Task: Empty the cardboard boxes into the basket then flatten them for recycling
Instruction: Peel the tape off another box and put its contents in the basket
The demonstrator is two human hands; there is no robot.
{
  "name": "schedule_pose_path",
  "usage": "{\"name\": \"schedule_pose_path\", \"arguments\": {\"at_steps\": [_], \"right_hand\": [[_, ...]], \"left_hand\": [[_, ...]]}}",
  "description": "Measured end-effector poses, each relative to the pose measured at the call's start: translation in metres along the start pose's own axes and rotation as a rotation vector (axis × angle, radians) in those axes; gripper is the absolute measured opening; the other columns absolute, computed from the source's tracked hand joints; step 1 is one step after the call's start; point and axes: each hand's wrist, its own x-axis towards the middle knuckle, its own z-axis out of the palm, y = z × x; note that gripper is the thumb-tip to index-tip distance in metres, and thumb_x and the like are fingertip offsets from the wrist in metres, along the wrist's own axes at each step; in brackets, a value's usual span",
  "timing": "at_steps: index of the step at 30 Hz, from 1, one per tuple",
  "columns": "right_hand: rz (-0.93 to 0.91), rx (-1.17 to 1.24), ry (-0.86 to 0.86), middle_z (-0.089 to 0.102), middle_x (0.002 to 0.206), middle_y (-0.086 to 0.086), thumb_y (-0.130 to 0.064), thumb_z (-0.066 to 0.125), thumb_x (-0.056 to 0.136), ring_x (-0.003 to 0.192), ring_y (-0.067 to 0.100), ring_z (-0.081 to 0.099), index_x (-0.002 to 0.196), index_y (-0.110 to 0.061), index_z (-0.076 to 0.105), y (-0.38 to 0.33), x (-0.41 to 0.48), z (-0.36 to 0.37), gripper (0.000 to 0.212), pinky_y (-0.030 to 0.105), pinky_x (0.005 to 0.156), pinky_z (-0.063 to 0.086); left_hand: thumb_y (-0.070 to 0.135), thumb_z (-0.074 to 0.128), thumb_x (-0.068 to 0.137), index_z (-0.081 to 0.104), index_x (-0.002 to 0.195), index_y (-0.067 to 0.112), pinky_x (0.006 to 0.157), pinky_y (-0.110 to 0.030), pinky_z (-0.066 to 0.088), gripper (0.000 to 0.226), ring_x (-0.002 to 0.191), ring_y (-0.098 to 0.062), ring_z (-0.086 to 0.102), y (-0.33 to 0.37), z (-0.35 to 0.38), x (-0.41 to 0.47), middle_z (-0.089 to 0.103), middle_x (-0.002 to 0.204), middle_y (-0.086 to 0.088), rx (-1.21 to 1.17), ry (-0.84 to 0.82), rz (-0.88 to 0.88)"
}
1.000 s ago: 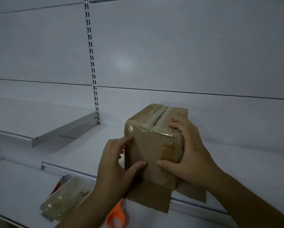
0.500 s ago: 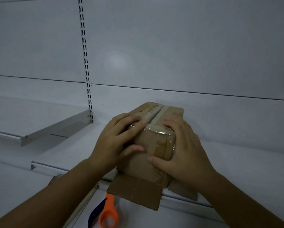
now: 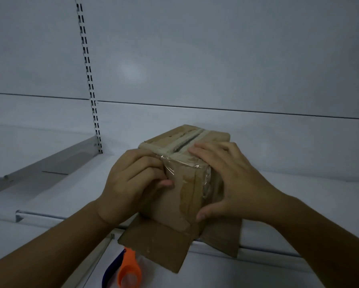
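I see pale grey back panels [image 3: 226,55] ahead, crossed by a horizontal seam [image 3: 236,110] and split by a slotted upright [image 3: 88,75] at left. Below runs a white shelf [image 3: 303,196], with an angled bracket [image 3: 49,165] to its left. Light is dim, with one soft glare [image 3: 130,70] on the panel.

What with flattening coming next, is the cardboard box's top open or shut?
Shut: the cardboard box's top flaps lie flat, though a dark slit runs along the taped seam.

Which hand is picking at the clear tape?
The left hand, pinching the tape at the cardboard box upper edge; the right hand merely steadies the box, fingers spread.
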Motion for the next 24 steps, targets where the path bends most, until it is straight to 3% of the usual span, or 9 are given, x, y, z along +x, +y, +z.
{"name": "schedule_pose_path", "arguments": {"at_steps": [3, 6, 8, 10, 13, 17, 20, 24], "right_hand": [[0.001, -0.044, -0.008, 0.019, 0.149, -0.017, -0.077, 0.067, 0.051, 0.131, 0.008, 0.011, 0.140, -0.048, 0.008, -0.002, 0.002, -0.002, 0.111, 0.034, 0.104, 0.022], [0.015, -0.099, 0.070, 0.032, 0.146, -0.011, -0.083, 0.056, 0.050, 0.127, 0.013, 0.023, 0.139, -0.043, 0.017, -0.008, 0.004, 0.004, 0.105, 0.041, 0.100, 0.031], [0.027, -0.150, 0.130, 0.041, 0.140, -0.007, -0.086, 0.049, 0.051, 0.121, 0.015, 0.028, 0.138, -0.040, 0.023, -0.015, 0.005, 0.008, 0.102, 0.041, 0.095, 0.034], [0.024, -0.207, 0.175, 0.047, 0.132, -0.006, -0.088, 0.043, 0.053, 0.116, 0.016, 0.033, 0.135, -0.038, 0.029, -0.024, 0.008, 0.010, 0.098, 0.040, 0.091, 0.036], [-0.006, -0.239, 0.093, 0.049, 0.129, -0.006, -0.088, 0.041, 0.055, 0.118, 0.018, 0.037, 0.135, -0.039, 0.032, -0.030, 0.020, 0.000, 0.094, 0.042, 0.097, 0.031], [-0.079, -0.146, -0.097, 0.047, 0.124, -0.011, -0.082, 0.056, 0.053, 0.108, 0.006, 0.034, 0.130, -0.041, 0.042, -0.019, 0.046, -0.026, 0.088, 0.027, 0.089, 0.029], [-0.123, -0.104, -0.170, 0.043, 0.119, -0.014, -0.075, 0.067, 0.053, 0.104, 0.003, 0.034, 0.128, -0.042, 0.043, -0.012, 0.065, -0.035, 0.085, 0.021, 0.082, 0.031], [-0.060, 0.019, -0.212, 0.031, 0.148, -0.015, -0.073, 0.065, 0.056, 0.131, 0.010, 0.030, 0.138, -0.045, 0.028, -0.015, 0.078, -0.014, 0.094, 0.038, 0.107, 0.031]], "left_hand": [[0.028, 0.046, 0.096, 0.051, 0.083, 0.015, 0.073, -0.012, 0.040, 0.019, 0.074, -0.013, 0.052, 0.000, -0.011, 0.018, 0.059, 0.080, -0.001, -0.092, 0.045, -0.230], [0.021, 0.047, 0.088, 0.053, 0.077, 0.020, 0.065, -0.015, 0.044, 0.013, 0.069, -0.011, 0.054, 0.001, -0.020, 0.038, 0.057, 0.073, 0.002, -0.215, 0.138, -0.472], [0.024, 0.047, 0.089, 0.051, 0.079, 0.030, 0.063, -0.013, 0.049, 0.012, 0.067, -0.005, 0.057, 0.001, -0.020, 0.049, 0.057, 0.073, 0.008, -0.350, 0.206, -0.629], [0.016, 0.048, 0.093, 0.051, 0.078, 0.028, 0.060, -0.011, 0.047, 0.019, 0.061, -0.001, 0.057, -0.003, -0.017, 0.057, 0.057, 0.070, 0.005, -0.424, 0.230, -0.750], [0.014, 0.044, 0.097, 0.049, 0.080, 0.024, 0.052, -0.008, 0.043, 0.021, 0.053, 0.001, 0.053, -0.009, -0.011, 0.064, 0.056, 0.066, -0.001, -0.522, 0.215, -0.929], [0.018, 0.050, 0.095, 0.050, 0.085, 0.032, 0.046, -0.009, 0.036, 0.017, 0.049, -0.007, 0.041, -0.014, -0.010, 0.058, 0.047, 0.058, -0.011, -0.466, 0.211, -0.965], [0.020, 0.048, 0.096, 0.055, 0.081, 0.032, 0.051, -0.006, 0.037, 0.020, 0.055, 0.002, 0.048, -0.020, -0.014, 0.055, 0.054, 0.068, 0.007, -0.387, 0.193, -0.975], [0.035, 0.038, 0.098, 0.059, 0.086, 0.031, 0.068, -0.002, 0.043, 0.024, 0.077, 0.015, 0.054, -0.016, -0.025, 0.037, 0.058, 0.083, 0.020, -0.362, 0.269, -1.096]]}}
